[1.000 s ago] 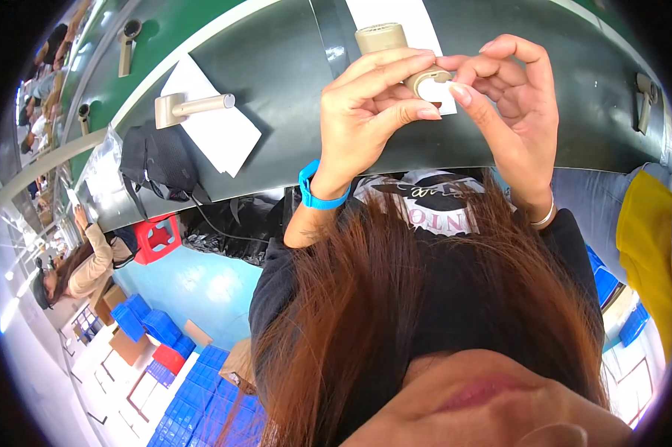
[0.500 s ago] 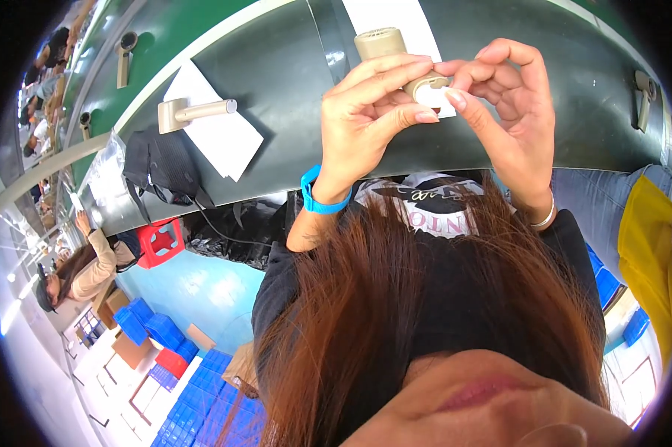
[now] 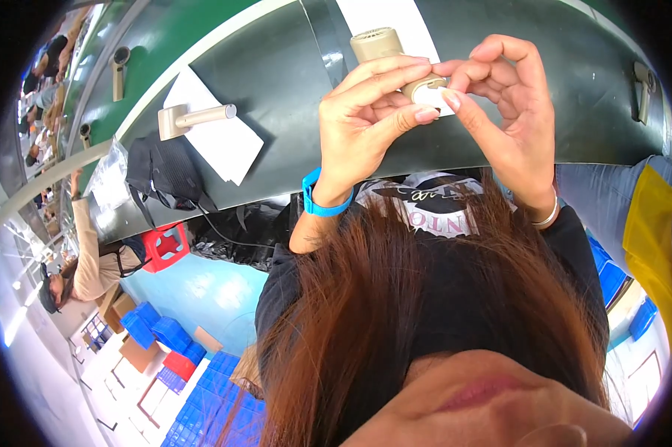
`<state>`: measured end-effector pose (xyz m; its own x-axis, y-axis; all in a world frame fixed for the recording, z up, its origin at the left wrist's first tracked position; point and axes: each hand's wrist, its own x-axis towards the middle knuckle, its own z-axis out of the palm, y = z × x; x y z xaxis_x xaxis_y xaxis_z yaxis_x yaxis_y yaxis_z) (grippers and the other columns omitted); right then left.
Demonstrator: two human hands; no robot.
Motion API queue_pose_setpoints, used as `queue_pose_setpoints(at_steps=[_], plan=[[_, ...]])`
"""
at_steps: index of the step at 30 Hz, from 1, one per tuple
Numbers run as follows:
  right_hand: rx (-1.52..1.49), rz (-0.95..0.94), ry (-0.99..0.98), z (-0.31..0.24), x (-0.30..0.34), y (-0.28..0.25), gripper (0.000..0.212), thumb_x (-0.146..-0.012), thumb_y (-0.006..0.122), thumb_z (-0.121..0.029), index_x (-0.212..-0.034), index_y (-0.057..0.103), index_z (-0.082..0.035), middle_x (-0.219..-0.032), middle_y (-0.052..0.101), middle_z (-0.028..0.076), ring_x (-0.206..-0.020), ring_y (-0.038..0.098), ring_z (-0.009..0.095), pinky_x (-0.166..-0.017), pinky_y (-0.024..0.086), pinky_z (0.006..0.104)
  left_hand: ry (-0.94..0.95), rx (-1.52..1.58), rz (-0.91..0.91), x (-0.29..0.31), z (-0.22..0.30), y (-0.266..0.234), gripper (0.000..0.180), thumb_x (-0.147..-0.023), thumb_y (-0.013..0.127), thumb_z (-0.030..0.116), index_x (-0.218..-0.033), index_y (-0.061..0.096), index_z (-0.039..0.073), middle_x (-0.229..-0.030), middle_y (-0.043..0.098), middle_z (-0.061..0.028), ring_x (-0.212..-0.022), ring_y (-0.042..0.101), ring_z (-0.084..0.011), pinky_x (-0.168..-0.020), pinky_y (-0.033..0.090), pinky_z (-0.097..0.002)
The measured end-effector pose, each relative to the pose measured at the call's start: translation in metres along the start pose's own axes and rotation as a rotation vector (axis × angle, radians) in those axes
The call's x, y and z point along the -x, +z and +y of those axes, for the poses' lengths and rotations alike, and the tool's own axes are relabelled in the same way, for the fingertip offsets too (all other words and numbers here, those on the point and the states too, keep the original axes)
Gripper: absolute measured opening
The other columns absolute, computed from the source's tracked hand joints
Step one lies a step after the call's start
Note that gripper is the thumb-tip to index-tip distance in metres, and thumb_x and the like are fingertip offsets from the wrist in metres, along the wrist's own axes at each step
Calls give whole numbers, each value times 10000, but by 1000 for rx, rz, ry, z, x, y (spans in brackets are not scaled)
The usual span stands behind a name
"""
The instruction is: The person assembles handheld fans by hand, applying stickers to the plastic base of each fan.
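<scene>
A beige handheld fan (image 3: 375, 46) with a thick round head is held up over the dark bench, its handle end turned toward me. My left hand (image 3: 365, 112) wraps its fingers over the handle, thumb below. At that end sits a round white part (image 3: 429, 94). My right hand (image 3: 503, 104) pinches there, thumb tip against the white part and index fingertip at its upper edge; the other fingers are curled. Most of the handle is hidden behind my left fingers. White paper (image 3: 392, 16) lies beneath the fan.
A second beige fan (image 3: 194, 119) rests on white sheets (image 3: 228, 153) to the left. Close by are a black bag (image 3: 164, 175) and clear plastic (image 3: 111, 175). More fans stand at the far left (image 3: 118, 71) and right (image 3: 642, 93). A co-worker (image 3: 90, 268) is at the left.
My hands keep their hold on the fan, with barely any shift. The co-worker's arm at the left has moved up along the bench. The view has shifted slightly.
</scene>
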<state>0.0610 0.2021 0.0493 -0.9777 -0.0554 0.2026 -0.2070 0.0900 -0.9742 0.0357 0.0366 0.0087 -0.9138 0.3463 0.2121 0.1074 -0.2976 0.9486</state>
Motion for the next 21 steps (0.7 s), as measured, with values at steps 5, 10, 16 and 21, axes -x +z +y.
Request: queue_pose_setpoints(at_steps=[5, 10, 16, 21], plan=[[42, 0, -3, -1, 0, 1, 385, -801, 603, 61, -1097, 375, -33, -830, 580, 66, -981, 596, 205, -852, 450, 299, 0, 2, 3, 1, 1, 2, 339, -753, 667, -75, -1086, 604, -50, -1158, 540, -143, -944, 615, -188, -784, 551, -268], [88, 19, -50, -1, 3, -2, 394, -796, 606, 61, -1102, 376, -32, -811, 584, 62, -960, 599, 197, -864, 437, 306, -10, 9, 24, 1, 1, 9, 322, -769, 659, -67, -1085, 597, -59, -1158, 532, -145, -927, 621, -187, -783, 553, -261], [335, 56, -58, -11, 7, 0, 428, -789, 616, 49, -1132, 371, -25, -788, 600, 60, -910, 612, 172, -873, 416, 303, 23, -77, 17, 4, 0, 12, 336, -790, 622, -73, -1121, 569, -68, -1184, 521, -169, -910, 625, -225, -782, 565, -322], [396, 127, -89, -10, 12, 0, 446, -784, 620, 45, -1142, 365, -29, -787, 607, 59, -880, 613, 162, -872, 416, 300, 5, -44, 46, 5, -2, 19, 310, -768, 671, -53, -1070, 606, -51, -1130, 539, -136, -895, 629, -174, -749, 556, -242]])
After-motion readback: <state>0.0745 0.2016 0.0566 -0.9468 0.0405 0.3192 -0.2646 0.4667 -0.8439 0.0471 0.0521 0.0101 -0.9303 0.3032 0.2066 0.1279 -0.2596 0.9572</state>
